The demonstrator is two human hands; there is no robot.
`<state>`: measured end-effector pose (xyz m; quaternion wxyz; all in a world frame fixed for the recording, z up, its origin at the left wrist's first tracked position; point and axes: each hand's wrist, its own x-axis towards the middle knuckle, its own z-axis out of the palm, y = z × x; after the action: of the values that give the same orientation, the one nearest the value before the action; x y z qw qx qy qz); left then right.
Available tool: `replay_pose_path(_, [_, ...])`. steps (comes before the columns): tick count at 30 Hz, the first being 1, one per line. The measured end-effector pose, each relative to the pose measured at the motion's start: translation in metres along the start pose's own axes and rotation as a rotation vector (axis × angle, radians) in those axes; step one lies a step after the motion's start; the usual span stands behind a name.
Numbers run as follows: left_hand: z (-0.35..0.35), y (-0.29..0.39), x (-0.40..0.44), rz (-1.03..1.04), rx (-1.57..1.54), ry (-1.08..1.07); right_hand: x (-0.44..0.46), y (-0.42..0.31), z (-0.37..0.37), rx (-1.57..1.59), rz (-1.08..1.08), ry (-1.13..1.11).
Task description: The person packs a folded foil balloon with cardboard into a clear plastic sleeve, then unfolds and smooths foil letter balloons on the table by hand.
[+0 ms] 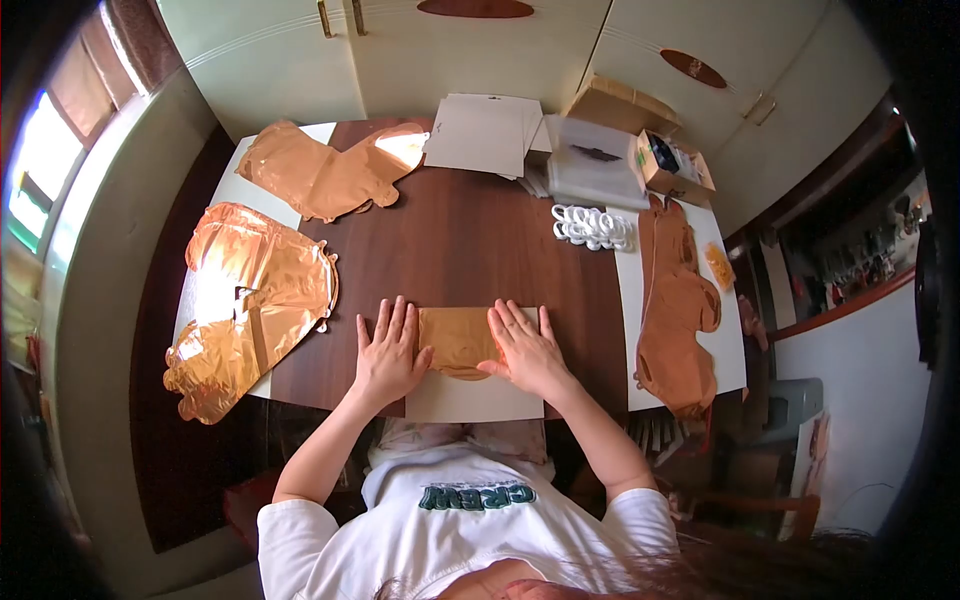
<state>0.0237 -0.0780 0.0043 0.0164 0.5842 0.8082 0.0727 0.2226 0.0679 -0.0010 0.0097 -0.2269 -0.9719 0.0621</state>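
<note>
one gold foil piece (453, 342) lay on a white card (475, 401) at the near edge of the bench (440, 240), its longer side seemingly running between the left hand (392, 365) and the right hand (532, 358). both rested flat, about equally near, fingers straight and slightly spread, gripping nothing; copper foil shapes (275, 290) lay farther left.

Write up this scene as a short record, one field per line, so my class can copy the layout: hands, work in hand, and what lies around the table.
Left hand: open, palm down, at the foil's left edge
Right hand: open, palm down, at its right edge
Under the foil: white card
Table, left side: near gold sheet, far gold sheet
Right side: brown sheet, yellow bundle (contents unclear)
Far side: cards, clear plastic, box
Nearer than the plastic: white rings
</note>
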Motion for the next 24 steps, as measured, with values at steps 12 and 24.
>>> replay_pose_path(12, [0.012,0.039,0.034,0.5,-0.206,-0.005,-0.017,-0.017,0.008,0.026,0.047,-0.035])
replay_pose_path(24, [0.015,0.041,0.033,0.507,-0.065,-0.005,-0.076,-0.064,-0.003,0.048,-0.297,0.29])
